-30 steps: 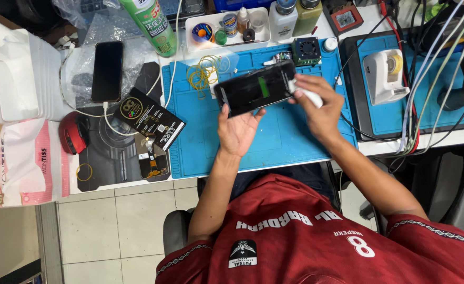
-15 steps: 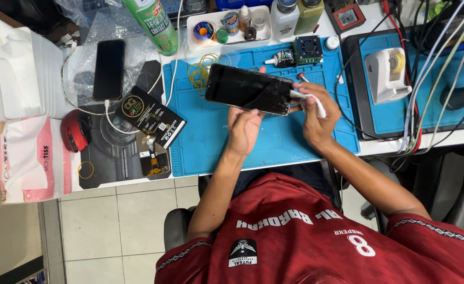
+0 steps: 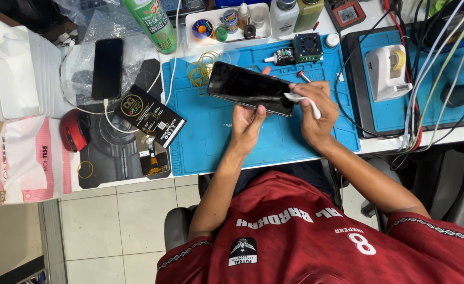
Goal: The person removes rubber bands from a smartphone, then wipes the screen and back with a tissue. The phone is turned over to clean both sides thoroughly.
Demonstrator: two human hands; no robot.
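The left hand (image 3: 246, 126) supports a phone (image 3: 250, 88) from below, fingers closed on its near long edge, thumb over the rim. The right hand (image 3: 316, 113) is closed on a small white wipe (image 3: 295, 97) and a white stick-like tool (image 3: 313, 108), pressed against the phone's right end. The hands are apart, one at each half of the phone.

The phone is held clear of the blue mat (image 3: 216, 131), tilted, glass face up. It is a thin, dark, glossy slab, rigid and probably light. The glass is likely slippery and fragile; grip it by the long edges, not by the face, and avoid twisting it.

Beyond the hands lie yellow rubber bands (image 3: 203, 66), a small glue tube (image 3: 280, 57) and a square fan unit (image 3: 308, 47). Far to the left of the left hand, a second phone (image 3: 107, 68) lies on charge, with a black box (image 3: 149, 115) and a red mouse (image 3: 74, 130) on the tabletop (image 3: 374, 144). To the right of the right hand stands a white tape dispenser (image 3: 387, 71).
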